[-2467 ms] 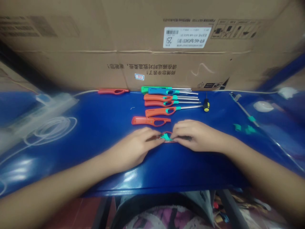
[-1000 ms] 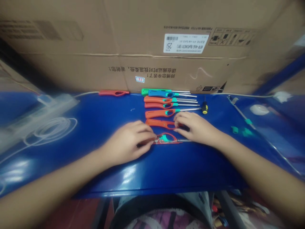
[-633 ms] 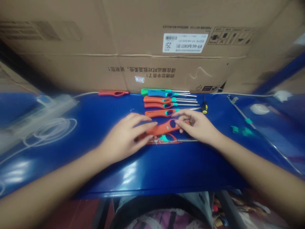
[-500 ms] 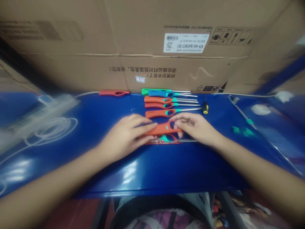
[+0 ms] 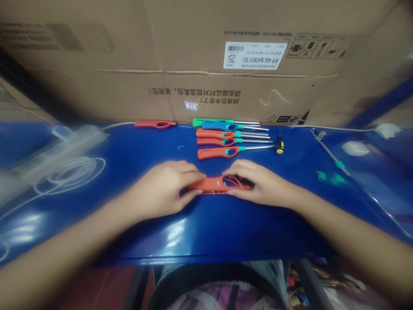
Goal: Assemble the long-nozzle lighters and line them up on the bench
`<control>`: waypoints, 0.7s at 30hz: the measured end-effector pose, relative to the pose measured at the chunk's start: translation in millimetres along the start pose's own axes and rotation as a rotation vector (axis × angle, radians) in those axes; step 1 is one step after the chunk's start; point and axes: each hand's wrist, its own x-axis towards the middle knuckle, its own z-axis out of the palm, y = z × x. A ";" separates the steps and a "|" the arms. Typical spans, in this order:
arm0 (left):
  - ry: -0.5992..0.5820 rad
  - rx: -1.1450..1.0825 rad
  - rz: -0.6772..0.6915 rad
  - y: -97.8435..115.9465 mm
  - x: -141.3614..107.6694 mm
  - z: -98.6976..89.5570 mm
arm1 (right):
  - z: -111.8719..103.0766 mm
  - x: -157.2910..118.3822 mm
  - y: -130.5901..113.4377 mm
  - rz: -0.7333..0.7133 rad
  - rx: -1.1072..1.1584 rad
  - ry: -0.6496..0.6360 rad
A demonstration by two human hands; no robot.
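An orange lighter casing (image 5: 211, 184) lies level over the blue table, on top of a red half whose lower edge shows beneath it. My left hand (image 5: 171, 186) grips its left end between thumb and fingers. At the other end, beside the trigger loop, my right hand (image 5: 254, 183) pinches the casing. Behind the hands several long-necked lighters lie in a stack of rows: a green one (image 5: 211, 122), a blue one (image 5: 217, 126) and orange ones such as the nearest (image 5: 213, 153). The metal tube in the held casing is hidden.
A black and yellow screwdriver (image 5: 279, 147) lies by the lighter tips. Farther left is a red casing (image 5: 155, 124). Coiled white cable (image 5: 75, 172) and a power strip (image 5: 77, 142) occupy the left side. Green pieces (image 5: 320, 175) and a metal rod (image 5: 361, 185) are at right, a cardboard wall (image 5: 112, 94) behind.
The orange casing has come down and towards me, now covering the red half and its green part. Both hands have moved with it, pressing at its ends.
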 end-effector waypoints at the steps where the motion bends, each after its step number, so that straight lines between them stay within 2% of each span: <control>1: -0.022 0.008 -0.004 0.3 0.2 -0.4 | 0.1 0.3 -0.6 -0.004 -0.019 -0.013; 7: -0.111 0.038 -0.040 1.7 0.3 1.0 | 4.7 1.1 -3.2 0.012 -0.072 -0.035; 12: -0.111 0.044 -0.066 3.9 -0.8 2.3 | 5.9 -0.2 -2.8 0.024 -0.063 -0.034; 21: -0.111 0.024 -0.070 5.0 0.5 5.2 | -2.3 -3.1 -9.7 0.091 0.003 -0.120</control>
